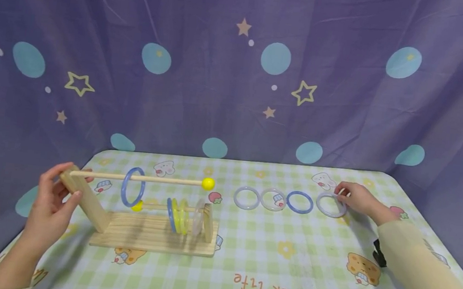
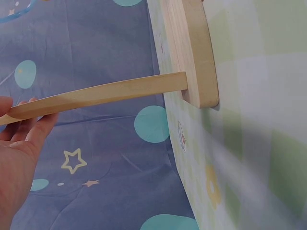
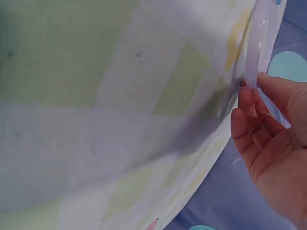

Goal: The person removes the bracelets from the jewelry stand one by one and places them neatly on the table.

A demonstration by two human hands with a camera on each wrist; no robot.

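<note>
At the left, my left hand point(image 1: 48, 212) grips the top of the tall upright point(image 1: 90, 202) of a wooden ring stand, thumb in front and fingers behind. A blue ring point(image 1: 124, 190) hangs on the stand's upper rod point(image 1: 172, 181), which ends in a yellow ball point(image 1: 208, 184). Blue, yellow and clear rings sit on the lower rod, by the short upright point(image 1: 208, 224). Over on the right, my right hand point(image 1: 354, 199) pinches the edge of a pale translucent ring point(image 1: 331, 216) between thumb and fingers; the right wrist view shows this ring point(image 3: 254, 57) close up.
Left of the pinched ring, a blue ring point(image 1: 299, 212) and two clear rings point(image 1: 246, 208) lie in a row on the checked tablecloth point(image 1: 260, 270). The stand's wooden base point(image 1: 141, 236) rests on the left half of the table. A purple curtain point(image 1: 201, 108) hangs behind.
</note>
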